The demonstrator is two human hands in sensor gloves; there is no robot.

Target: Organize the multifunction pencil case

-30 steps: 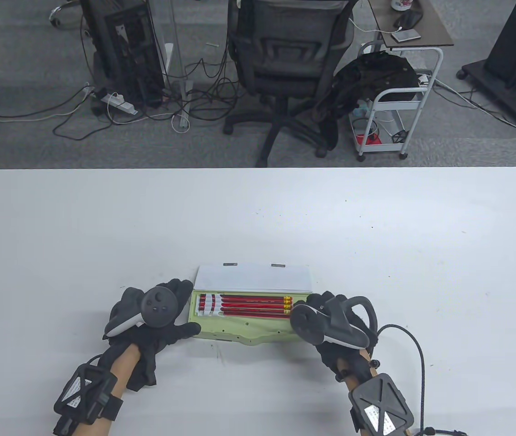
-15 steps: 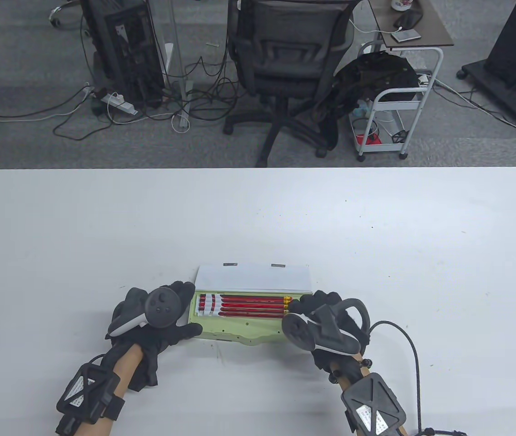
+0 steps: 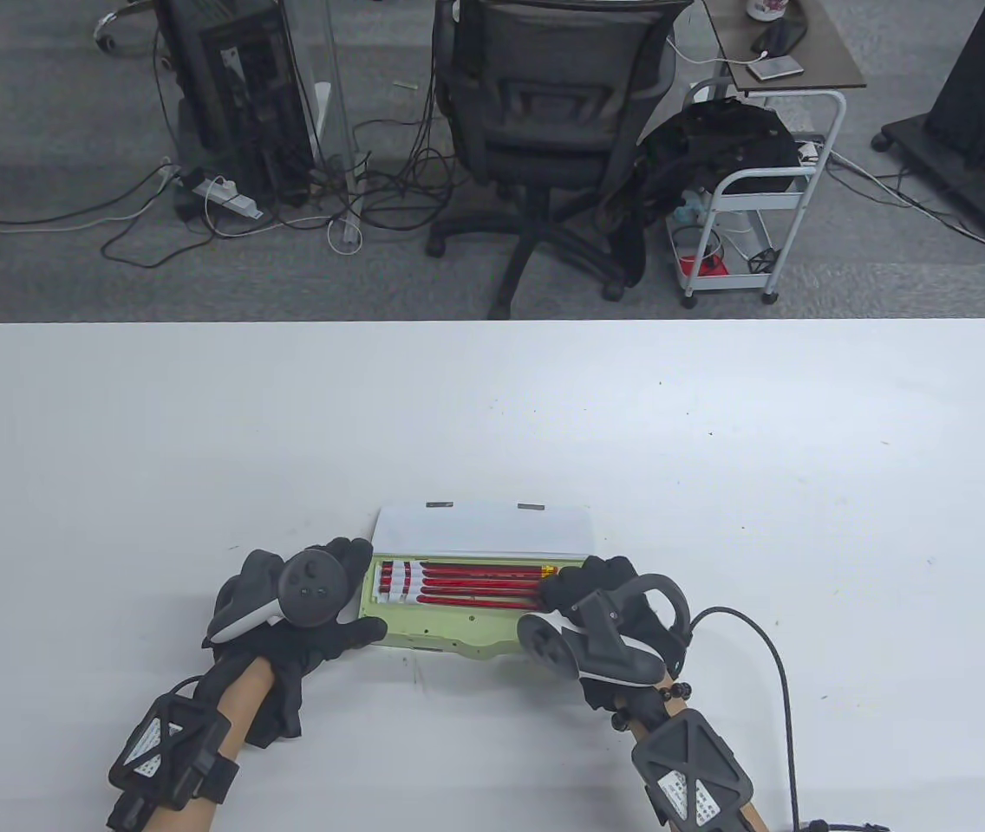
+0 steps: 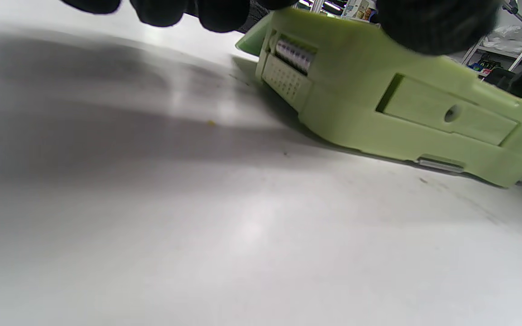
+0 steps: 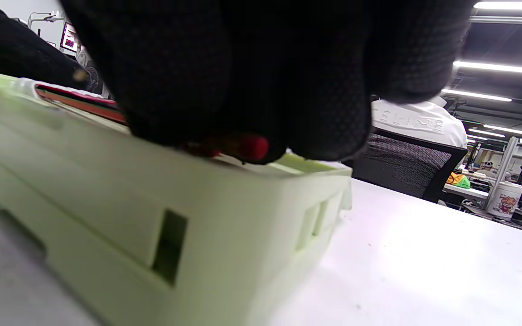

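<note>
A pale green pencil case (image 3: 449, 626) lies near the table's front edge with its white lid (image 3: 484, 530) folded back. Several red pencils (image 3: 466, 582) lie side by side in its tray. My left hand (image 3: 355, 598) holds the case's left end, thumb on the front rim and fingers at the back corner. In the left wrist view the thumb (image 4: 433, 22) sits on top of the case (image 4: 379, 90). My right hand (image 3: 566, 591) covers the pencils' eraser ends. In the right wrist view its curled fingers (image 5: 324, 90) close over a red pencil end (image 5: 249, 147) above the case wall (image 5: 197, 203).
The white table (image 3: 492, 416) stretches wide behind and to both sides of the case. A black cable (image 3: 783, 693) loops from my right wrist over the table. Beyond the far edge stand an office chair (image 3: 544, 113) and a white cart (image 3: 753, 199).
My right hand has slid left and slightly forward, from the case's right end onto the pencils' eraser ends. The left hand and the case have stayed put.
</note>
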